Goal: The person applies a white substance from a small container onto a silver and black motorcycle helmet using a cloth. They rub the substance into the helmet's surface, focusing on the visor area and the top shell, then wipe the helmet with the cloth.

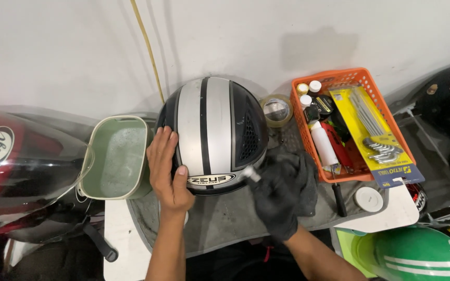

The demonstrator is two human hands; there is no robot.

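Two hands are kept at a black and silver helmet [212,132] on a grey mat [225,218].

Largest of all, the helmet is set dome-up at the middle of the mat, against the white wall. A green tub [118,156] of soapy water is seen just left of it, an orange basket [355,122] of tools to its right, a tape roll [277,109] behind. The bare left hand [166,169] is laid flat on the helmet's left side, fingers spread. The gloved right hand [276,200] is closed around a small pale-tipped tool [251,174], whose tip is held at the helmet's lower front edge.
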